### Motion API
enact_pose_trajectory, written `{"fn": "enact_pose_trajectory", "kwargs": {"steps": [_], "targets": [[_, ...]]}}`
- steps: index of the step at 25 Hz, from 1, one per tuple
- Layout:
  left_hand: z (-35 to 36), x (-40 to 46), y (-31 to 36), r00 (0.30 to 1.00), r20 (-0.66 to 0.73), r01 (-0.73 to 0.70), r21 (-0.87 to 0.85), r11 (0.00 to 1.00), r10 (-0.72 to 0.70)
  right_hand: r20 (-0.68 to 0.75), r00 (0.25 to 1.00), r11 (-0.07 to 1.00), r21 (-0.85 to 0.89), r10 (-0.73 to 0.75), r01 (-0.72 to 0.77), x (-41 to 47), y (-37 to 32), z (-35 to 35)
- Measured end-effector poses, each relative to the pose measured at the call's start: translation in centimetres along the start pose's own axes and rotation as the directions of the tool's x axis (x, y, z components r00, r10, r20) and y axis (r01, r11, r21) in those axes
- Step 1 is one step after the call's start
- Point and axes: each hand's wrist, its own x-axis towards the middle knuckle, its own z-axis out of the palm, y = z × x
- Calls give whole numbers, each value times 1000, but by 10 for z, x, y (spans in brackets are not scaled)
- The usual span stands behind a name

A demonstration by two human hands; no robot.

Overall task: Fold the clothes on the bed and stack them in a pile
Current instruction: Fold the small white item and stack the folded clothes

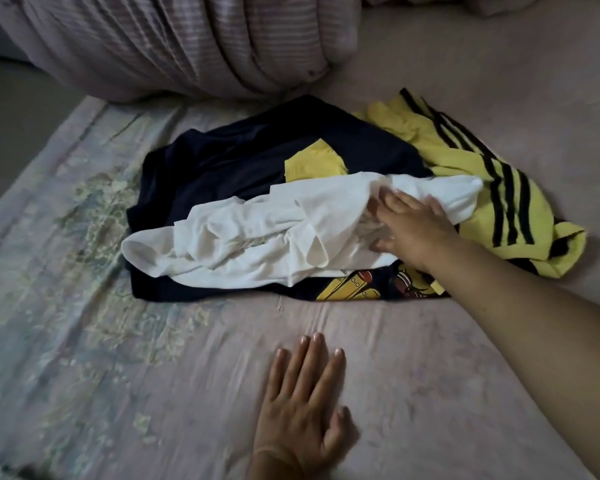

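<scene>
While our right hand (409, 226) rests with fingers (390, 202) straight on the white shirt (257, 237), crumpled atop the dark shirt (257, 150) on the bed (395, 358), the left hand (302, 407) lies flat; the soft, light cloth looks best taken at its shoulders

The single head-worn camera looked forward and down, close over the bed (413, 358), facing the rolled bedding (174, 43) at its far edge.
</scene>
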Motion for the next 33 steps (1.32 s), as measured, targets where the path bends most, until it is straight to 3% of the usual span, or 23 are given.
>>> {"fn": "enact_pose_trajectory", "kwargs": {"steps": [4, 7, 10, 14, 19, 24, 29, 31, 33], "targets": [[2, -1, 0, 999, -23, -29, 22, 999, 30, -206, 978, 997, 63, -20, 34, -18, 5, -8], [7, 1, -5, 998, -33, -52, 62, 997, 54, -275, 947, 972, 205, 167, -112, -70, -8, 0], [6, -3, -5, 998, 51, -38, 110, 993, 33, -182, 927, 856, 472, 329, -211, -160, -33, 14], [-33, -27, 44, 1000, 10, 23, 110, 994, -24, -137, 948, 688, 718, 286, -104, -238, -40, -25], [-202, -62, 114, 991, -135, -14, -168, 986, -9, -213, 960, 665, 746, 182, 39, -317, -57, -169], [-443, -23, 181, 883, -458, -315, -423, 849, 100, -414, 902, 687, 691, 123, 223, -443, -81, -330], [-594, -12, 270, 887, -333, -461, -625, 630, 319, -402, 909, 801, 578, 113, 156, -577, -73, -420], [-630, -24, 320, 874, -235, -454, -704, 546, 425, -425, 894, 824, 552, 142, 131, -634, -61, -446], [-657, -36, 370, 880, -144, -392, -759, 520, 452, -482, 855, 780, 604, 192, 165, -686, -43, -467]]}}
